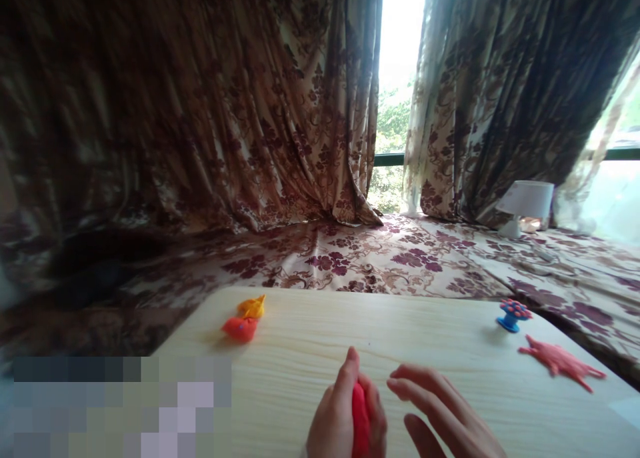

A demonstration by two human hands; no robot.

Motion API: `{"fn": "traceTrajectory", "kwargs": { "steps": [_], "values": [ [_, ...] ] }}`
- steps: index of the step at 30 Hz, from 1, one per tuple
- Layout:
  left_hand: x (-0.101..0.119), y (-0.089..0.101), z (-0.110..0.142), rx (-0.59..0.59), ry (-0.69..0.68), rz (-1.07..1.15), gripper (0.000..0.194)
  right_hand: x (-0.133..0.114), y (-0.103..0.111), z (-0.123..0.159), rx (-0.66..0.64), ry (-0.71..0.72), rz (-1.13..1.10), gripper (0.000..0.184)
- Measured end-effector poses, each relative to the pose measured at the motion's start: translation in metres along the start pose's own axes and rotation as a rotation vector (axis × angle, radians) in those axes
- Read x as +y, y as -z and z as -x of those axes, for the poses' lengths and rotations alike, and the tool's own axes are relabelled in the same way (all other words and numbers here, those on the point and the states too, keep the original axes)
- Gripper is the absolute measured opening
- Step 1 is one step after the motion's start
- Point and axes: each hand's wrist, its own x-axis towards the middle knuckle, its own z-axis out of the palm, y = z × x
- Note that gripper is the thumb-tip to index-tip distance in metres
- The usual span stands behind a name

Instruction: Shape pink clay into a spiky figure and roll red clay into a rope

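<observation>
My left hand (340, 415) sits at the bottom centre of the light wooden table (310, 351), its fingers wrapped round a red lump of clay (360, 421). My right hand (445, 415) is just to its right, fingers stretched out and apart, the fingertips close to the red clay but holding nothing.
A red clay figure (240, 329) and an orange one (253, 306) lie at the table's far left. A small blue and pink clay piece (511, 314) and a flat pink clay creature (560, 361) lie at the far right. Floral cloth, curtains and a white lamp (525, 206) are behind.
</observation>
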Motion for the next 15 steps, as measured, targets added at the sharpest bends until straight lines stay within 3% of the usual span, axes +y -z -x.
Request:
{"fn": "traceTrajectory", "kwargs": {
  "steps": [3, 5, 10, 15],
  "values": [
    [-0.003, -0.002, -0.006, -0.008, 0.011, 0.113, 0.031, -0.001, 0.002, -0.003, 0.01, -0.014, -0.019, 0.024],
    [-0.002, -0.002, -0.006, -0.013, -0.051, 0.117, 0.021, -0.002, 0.004, -0.004, 0.035, -0.034, -0.031, 0.023],
    [0.003, 0.003, 0.001, 0.052, -0.081, 0.021, 0.024, -0.006, 0.005, -0.002, 0.098, -0.116, -0.051, 0.021],
    [0.004, -0.002, 0.006, -0.023, -0.062, 0.106, 0.014, -0.008, -0.002, -0.001, 0.132, -0.102, -0.088, 0.021]
  ]
}}
